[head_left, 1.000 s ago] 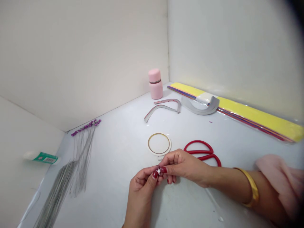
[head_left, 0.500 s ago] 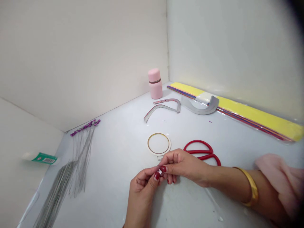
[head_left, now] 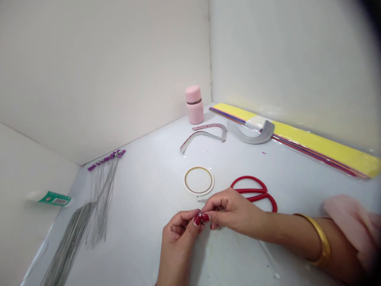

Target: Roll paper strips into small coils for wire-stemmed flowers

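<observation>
Here, the left hand [head_left: 178, 243] and right hand [head_left: 233, 210] pinch a tiny pale piece [head_left: 200, 216], fingertips kept close together for steady control.

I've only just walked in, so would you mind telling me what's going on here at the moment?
A person is working with both bare hands: the left hand and right hand meet, pinching a tiny pale piece between their fingertips, too small to identify. Just beyond lie a gold-rimmed ring on a white paper disc and red-handled scissors. Farther back are curved grey strips and a pink bottle, with purple-tipped thin wires off to the left.
</observation>
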